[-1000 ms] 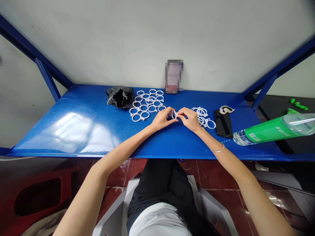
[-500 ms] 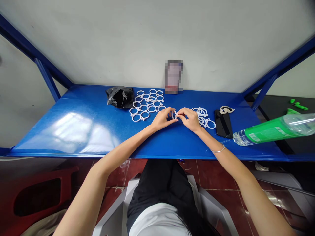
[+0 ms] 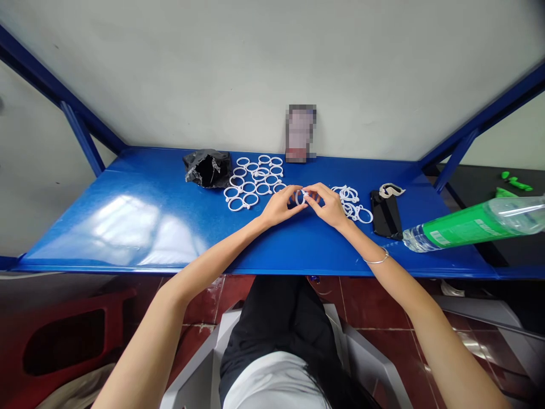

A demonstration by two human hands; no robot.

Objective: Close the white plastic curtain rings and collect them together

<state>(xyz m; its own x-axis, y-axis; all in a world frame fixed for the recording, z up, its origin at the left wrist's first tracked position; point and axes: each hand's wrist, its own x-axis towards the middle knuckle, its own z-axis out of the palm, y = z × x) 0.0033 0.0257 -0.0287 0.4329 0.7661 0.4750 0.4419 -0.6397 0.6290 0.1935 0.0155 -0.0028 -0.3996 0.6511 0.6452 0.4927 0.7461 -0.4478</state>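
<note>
Over the middle of the blue table, a white plastic ring point(image 3: 300, 197) stands on edge between my hands. My left hand point(image 3: 279, 206) curves its thumb and fingers around the ring's left side. From the other side, my right hand point(image 3: 327, 205) pinches the ring at its small end tab, which the fingertips partly cover. Left of my hands several similar white rings point(image 3: 250, 199) lie spread out in a cluster. A looser pile of white rings point(image 3: 365, 215) lies just beyond my right hand.
A crumpled black bag point(image 3: 207, 168) sits left of the rings. On the right are a black phone point(image 3: 386, 216), a white curled strap point(image 3: 392, 190) and a bottle with a green label point(image 3: 470, 226). A blurred upright item point(image 3: 300, 133) leans on the wall.
My right fingers have shifted slightly at the ring's tab, with the index finger now reaching over the top toward my left fingers. The ring clusters have not moved.
</note>
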